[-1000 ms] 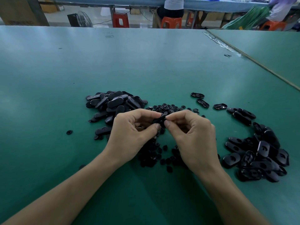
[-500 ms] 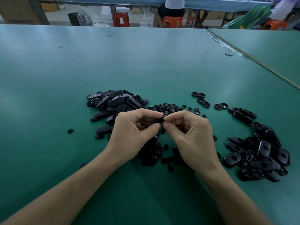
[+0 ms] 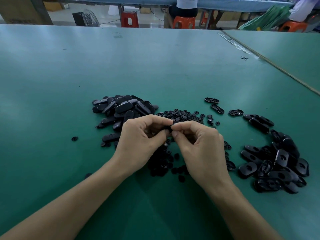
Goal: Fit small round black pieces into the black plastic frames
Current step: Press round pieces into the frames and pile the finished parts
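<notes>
- Head view, the only one I have: both my hands meet just above the near edge of the heap of small round pieces (image 3: 181, 115), in the middle of a green table (image 3: 155, 66).
- My left hand (image 3: 142, 142) is curled, thumb and forefinger pinching one end of a black frame (image 3: 171, 126).
- My right hand (image 3: 200, 148) is curled too, its thumb and forefinger closed narrowly on the frame's other end. I cannot tell whether a round piece sits under those fingertips.
- Little of the frame shows. Its long axis seems to run left to right, from one pinch to the other, so I judge the press must come from the right fingertips against the left hand's hold.
- Left of the heap lies a pile of oval frames (image 3: 121, 108), smooth sides up.
- Right of the heap and nearer me lies a second pile of frames (image 3: 277, 163), with holes showing.
- A stray round piece (image 3: 74, 138) lies well left of the heap.
- The surface is a matte green mat, flat, with a seam to a neighbouring table.
- Beyond the heap, past the table's far edge: orange stools (image 3: 183, 22), a floor fan (image 3: 86, 19) and a seated person.
</notes>
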Demonstrator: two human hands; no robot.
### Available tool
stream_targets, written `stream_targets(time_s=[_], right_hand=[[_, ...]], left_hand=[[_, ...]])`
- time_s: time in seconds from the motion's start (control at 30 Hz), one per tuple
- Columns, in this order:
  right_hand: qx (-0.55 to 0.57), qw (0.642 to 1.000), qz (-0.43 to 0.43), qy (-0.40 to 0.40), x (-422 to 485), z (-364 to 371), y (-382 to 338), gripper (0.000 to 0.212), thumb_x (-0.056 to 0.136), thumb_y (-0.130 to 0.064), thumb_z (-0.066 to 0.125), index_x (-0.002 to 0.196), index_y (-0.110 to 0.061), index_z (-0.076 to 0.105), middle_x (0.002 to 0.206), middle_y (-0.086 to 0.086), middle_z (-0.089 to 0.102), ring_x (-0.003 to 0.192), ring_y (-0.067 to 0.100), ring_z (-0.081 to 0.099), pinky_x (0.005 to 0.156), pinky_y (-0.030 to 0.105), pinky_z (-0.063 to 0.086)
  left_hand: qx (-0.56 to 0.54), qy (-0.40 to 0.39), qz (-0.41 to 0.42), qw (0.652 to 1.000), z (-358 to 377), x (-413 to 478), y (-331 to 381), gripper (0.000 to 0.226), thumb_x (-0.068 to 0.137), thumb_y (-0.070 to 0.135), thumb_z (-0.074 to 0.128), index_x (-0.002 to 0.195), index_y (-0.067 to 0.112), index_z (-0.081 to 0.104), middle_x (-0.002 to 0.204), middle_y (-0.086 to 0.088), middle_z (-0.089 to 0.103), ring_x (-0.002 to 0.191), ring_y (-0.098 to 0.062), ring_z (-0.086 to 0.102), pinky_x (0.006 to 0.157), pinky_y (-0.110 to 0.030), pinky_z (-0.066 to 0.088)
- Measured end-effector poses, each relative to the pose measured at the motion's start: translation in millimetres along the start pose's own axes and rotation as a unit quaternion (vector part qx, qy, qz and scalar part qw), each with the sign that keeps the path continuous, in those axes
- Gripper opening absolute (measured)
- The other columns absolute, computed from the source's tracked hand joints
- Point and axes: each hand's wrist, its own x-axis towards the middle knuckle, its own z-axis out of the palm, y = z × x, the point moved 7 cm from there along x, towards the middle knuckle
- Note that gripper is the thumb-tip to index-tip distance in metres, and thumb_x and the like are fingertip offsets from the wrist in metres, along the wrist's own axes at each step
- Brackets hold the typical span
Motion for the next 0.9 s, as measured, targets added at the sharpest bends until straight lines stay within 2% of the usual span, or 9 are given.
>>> stream_targets(time_s=[0.13,0.23,0.4,0.47,0.6,0.7,0.77,0.9], right_hand=[[0.025,0.999,0.039,0.002,1.8,-0.9,7.5,0.017,0.089,-0.009,0.074,0.086,-0.026,0.072,0.076,-0.012,0.072,0.075,0.003,0.069,0.071,0.021,0.056],[0.040,0.998,0.057,0.007,2.2,-3.1,10.3,0.015,0.086,-0.012,0.077,0.083,-0.025,0.070,0.075,-0.010,0.073,0.074,0.005,0.070,0.072,0.026,0.058],[0.033,0.998,0.047,-0.004,0.9,-1.3,6.7,0.018,0.086,-0.009,0.077,0.084,-0.027,0.075,0.076,-0.015,0.074,0.076,-0.001,0.070,0.071,0.014,0.054],[0.030,0.999,0.036,-0.009,-0.6,-0.4,3.3,0.018,0.088,-0.007,0.074,0.090,-0.025,0.077,0.079,-0.016,0.074,0.078,-0.003,0.070,0.071,0.011,0.053],[0.042,0.998,0.041,-0.033,-0.4,1.4,1.1,0.019,0.090,-0.009,0.071,0.098,-0.025,0.079,0.082,-0.019,0.075,0.078,0.003,0.071,0.068,0.015,0.055],[0.031,0.998,0.030,-0.038,0.4,-0.2,-0.4,0.019,0.089,-0.010,0.073,0.098,-0.026,0.079,0.088,-0.017,0.075,0.085,-0.004,0.069,0.075,0.010,0.052],[0.005,1.000,0.011,-0.022,1.8,-3.9,-1.0,0.023,0.088,-0.010,0.074,0.098,-0.030,0.078,0.092,-0.015,0.072,0.087,-0.003,0.067,0.076,0.009,0.049],[-0.014,0.999,0.008,-0.031,7.0,-6.5,2.6,0.029,0.089,-0.012,0.074,0.110,-0.033,0.073,0.097,-0.016,0.070,0.090,-0.003,0.065,0.080,0.010,0.049]], left_hand=[[-0.007,-0.012,0.000,1.000,1.4,-0.8,1.5,0.034,0.082,-0.006,0.076,0.094,0.025,0.076,0.088,0.003,0.078,0.082,-0.015,0.075,0.078,-0.028,0.060],[-0.009,-0.021,-0.004,1.000,2.7,-1.4,1.7,0.031,0.082,-0.006,0.076,0.094,0.023,0.076,0.087,0.003,0.078,0.081,-0.016,0.074,0.078,-0.029,0.060],[0.017,-0.008,0.006,1.000,3.6,-1.8,2.7,0.021,0.079,0.010,0.073,0.092,0.026,0.074,0.087,0.007,0.077,0.082,-0.014,0.073,0.077,-0.032,0.060],[0.028,-0.002,0.010,1.000,2.5,-1.8,2.3,0.024,0.081,0.006,0.076,0.093,0.027,0.073,0.087,0.008,0.076,0.081,-0.015,0.074,0.077,-0.036,0.061],[0.014,0.009,-0.001,1.000,-0.5,-0.1,-1.1,0.027,0.084,-0.001,0.076,0.092,0.025,0.073,0.083,0.003,0.076,0.074,-0.018,0.073,0.071,-0.040,0.062],[0.007,0.016,-0.008,1.000,-0.5,0.7,-1.0,0.030,0.084,-0.003,0.075,0.090,0.026,0.071,0.082,0.004,0.075,0.072,-0.015,0.071,0.068,-0.036,0.062],[-0.001,0.011,-0.010,1.000,0.9,0.5,0.2,0.032,0.084,-0.003,0.076,0.090,0.027,0.070,0.082,0.007,0.075,0.070,-0.010,0.069,0.065,-0.030,0.060],[-0.018,-0.010,-0.011,1.000,2.9,-0.3,2.2,0.035,0.083,-0.006,0.076,0.091,0.028,0.070,0.080,0.008,0.075,0.072,-0.008,0.068,0.069,-0.026,0.059]])
